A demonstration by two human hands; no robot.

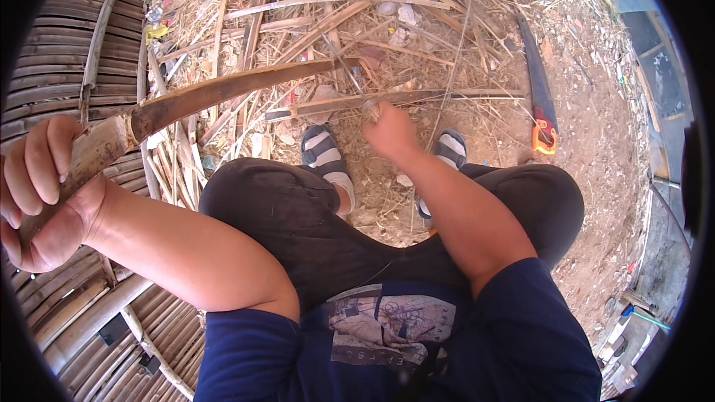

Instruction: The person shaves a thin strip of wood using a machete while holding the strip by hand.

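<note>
My left hand (52, 186) is wrapped around the thick near end of a split bamboo strip (223, 92). The strip slants up and away to the right, its far end above the ground in front of my feet. My right hand (392, 134) is closed around the handle of a knife (350, 74), mostly hidden in my fist. Its narrow blade points forward and left, crossing the strip near its far end; I cannot tell whether they touch. Below that, another long bamboo piece (417, 95) lies across the ground just beyond my feet.
A handsaw (538, 74) with an orange and red handle lies on the dirt at the right. Cut bamboo strips (328, 24), shavings and litter cover the ground ahead. A slatted bamboo wall (59, 59) stands close on the left. My sandalled feet (325, 152) are between.
</note>
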